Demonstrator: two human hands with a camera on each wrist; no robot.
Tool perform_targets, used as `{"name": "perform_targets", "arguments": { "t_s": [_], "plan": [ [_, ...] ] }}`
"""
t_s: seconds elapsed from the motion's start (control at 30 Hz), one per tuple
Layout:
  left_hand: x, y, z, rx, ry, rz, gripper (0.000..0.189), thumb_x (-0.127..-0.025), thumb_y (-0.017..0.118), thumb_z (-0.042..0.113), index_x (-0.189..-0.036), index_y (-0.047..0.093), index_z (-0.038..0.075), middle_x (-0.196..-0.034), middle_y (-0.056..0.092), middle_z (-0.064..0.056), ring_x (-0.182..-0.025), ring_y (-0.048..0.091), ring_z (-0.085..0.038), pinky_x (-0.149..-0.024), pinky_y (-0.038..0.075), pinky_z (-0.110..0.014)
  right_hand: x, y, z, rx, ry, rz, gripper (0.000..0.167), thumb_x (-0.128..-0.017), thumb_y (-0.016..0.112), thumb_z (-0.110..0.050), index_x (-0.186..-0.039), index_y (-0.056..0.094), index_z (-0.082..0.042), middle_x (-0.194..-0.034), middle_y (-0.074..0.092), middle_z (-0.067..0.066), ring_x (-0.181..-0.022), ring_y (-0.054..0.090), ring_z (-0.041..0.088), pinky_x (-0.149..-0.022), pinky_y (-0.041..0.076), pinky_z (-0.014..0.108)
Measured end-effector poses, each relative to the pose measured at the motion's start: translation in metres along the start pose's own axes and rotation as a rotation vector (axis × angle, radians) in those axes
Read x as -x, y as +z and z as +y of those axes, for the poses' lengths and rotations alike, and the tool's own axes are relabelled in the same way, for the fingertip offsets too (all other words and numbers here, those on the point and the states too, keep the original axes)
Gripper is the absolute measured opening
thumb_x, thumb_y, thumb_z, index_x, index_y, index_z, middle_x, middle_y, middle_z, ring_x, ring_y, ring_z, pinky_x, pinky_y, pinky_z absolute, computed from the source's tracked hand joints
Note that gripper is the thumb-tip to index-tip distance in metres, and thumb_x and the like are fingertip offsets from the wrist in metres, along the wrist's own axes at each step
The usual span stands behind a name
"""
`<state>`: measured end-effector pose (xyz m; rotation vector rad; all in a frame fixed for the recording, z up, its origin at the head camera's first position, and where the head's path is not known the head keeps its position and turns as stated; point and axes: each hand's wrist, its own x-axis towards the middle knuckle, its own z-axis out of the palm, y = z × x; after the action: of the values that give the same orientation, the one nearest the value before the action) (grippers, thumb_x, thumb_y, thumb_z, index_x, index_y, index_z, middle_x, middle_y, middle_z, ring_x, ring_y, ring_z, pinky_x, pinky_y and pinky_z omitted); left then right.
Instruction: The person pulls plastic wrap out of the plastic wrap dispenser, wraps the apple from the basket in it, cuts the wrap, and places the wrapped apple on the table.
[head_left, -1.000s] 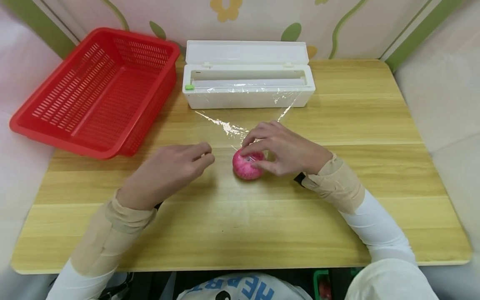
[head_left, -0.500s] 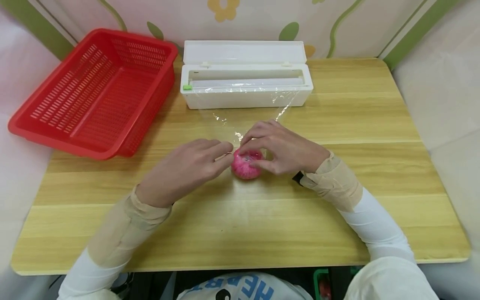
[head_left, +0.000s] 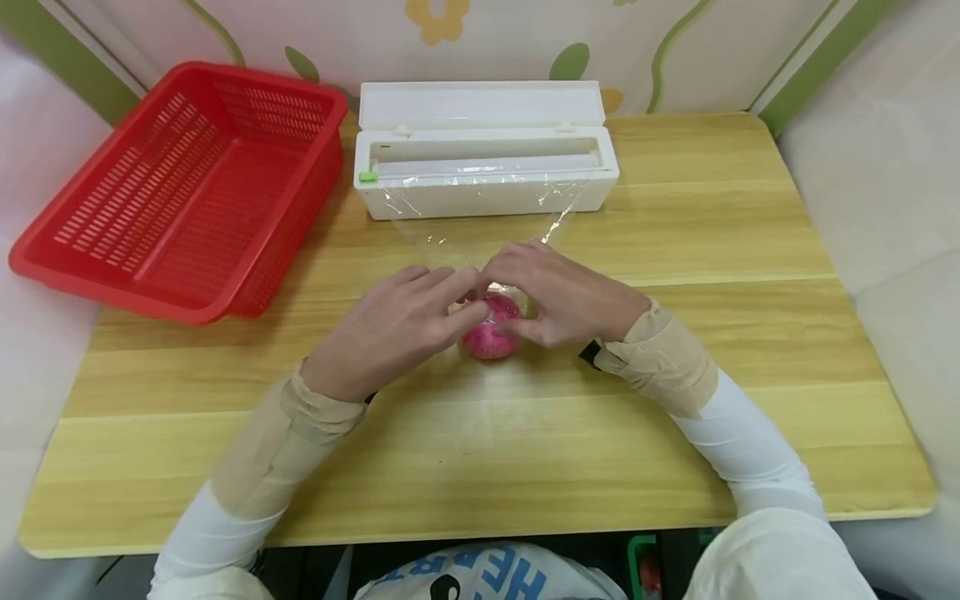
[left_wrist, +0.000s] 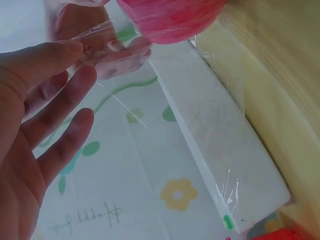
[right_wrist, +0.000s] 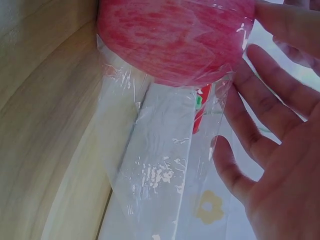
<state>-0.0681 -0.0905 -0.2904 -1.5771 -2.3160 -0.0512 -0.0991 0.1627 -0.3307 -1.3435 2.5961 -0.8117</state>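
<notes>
A pink-red apple [head_left: 491,335] sits on the table, with clear plastic film [right_wrist: 157,172] lying over it. The film stretches back to a white cling film dispenser [head_left: 487,196], whose lid stands up. My right hand [head_left: 566,293] holds the apple from above, thumb on the near side, fingers on the far side over the film. My left hand [head_left: 405,323] is at the apple's left, its fingertips close to the right hand's. In the left wrist view, the left thumb and index finger pinch an edge of film. The head view hides the apple's far side behind the fingers.
A red plastic basket [head_left: 187,200] stands at the back left, beside the dispenser. A wooden table [head_left: 675,450] lies under everything, with its front edge near the person's body. A patterned white cloth [head_left: 510,37] hangs behind.
My left hand has moved right and slightly forward to the apple, and now pinches film there. The right hand stays on the apple. Glare on the film's left side has faded.
</notes>
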Motion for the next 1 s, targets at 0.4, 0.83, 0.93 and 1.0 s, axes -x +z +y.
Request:
{"name": "perform_targets", "arguments": {
  "t_s": [0.4,0.83,0.93,1.0],
  "plan": [
    [-0.014,0.017,0.004,-0.030,0.003,0.063,0.012,-0.100,0.072,0.011,-0.110,0.066,0.014,-0.102,0.064,-0.006,-0.079,0.063,-0.019,-0.072,0.063,-0.033,-0.003,0.002,0.005,-0.071,-0.064,0.098,0.098,-0.087,0.083,-0.016,-0.166,0.026,-0.013,-0.119,0.066,-0.007,-0.117,0.057,0.014,-0.114,0.040,0.048],
    [-0.027,0.042,0.008,-0.091,0.030,0.179,0.015,-0.101,0.064,0.001,-0.095,0.067,0.015,-0.093,0.060,0.000,-0.069,0.055,-0.013,-0.051,0.040,-0.023,-0.001,0.002,0.008,-0.104,-0.093,0.097,0.104,-0.084,0.077,-0.008,-0.169,0.017,-0.008,-0.123,0.067,-0.006,-0.116,0.060,0.011,-0.115,0.040,0.044],
    [-0.028,0.046,0.009,-0.091,0.021,0.166,0.010,-0.102,0.067,0.009,-0.095,0.068,0.015,-0.092,0.061,0.001,-0.069,0.056,-0.012,-0.052,0.041,-0.023,-0.001,0.001,0.007,-0.108,-0.090,0.092,0.103,-0.084,0.078,-0.008,-0.168,0.019,-0.006,-0.124,0.067,-0.003,-0.118,0.060,0.015,-0.114,0.040,0.045],
    [-0.028,0.047,0.010,-0.080,0.008,0.155,0.008,-0.103,0.070,0.019,-0.096,0.068,0.015,-0.092,0.061,0.000,-0.070,0.057,-0.012,-0.052,0.042,-0.023,-0.001,0.000,0.007,-0.105,-0.077,0.084,0.104,-0.083,0.079,-0.008,-0.168,0.019,-0.007,-0.126,0.067,-0.003,-0.120,0.059,0.016,-0.114,0.040,0.046]
  ]
}}
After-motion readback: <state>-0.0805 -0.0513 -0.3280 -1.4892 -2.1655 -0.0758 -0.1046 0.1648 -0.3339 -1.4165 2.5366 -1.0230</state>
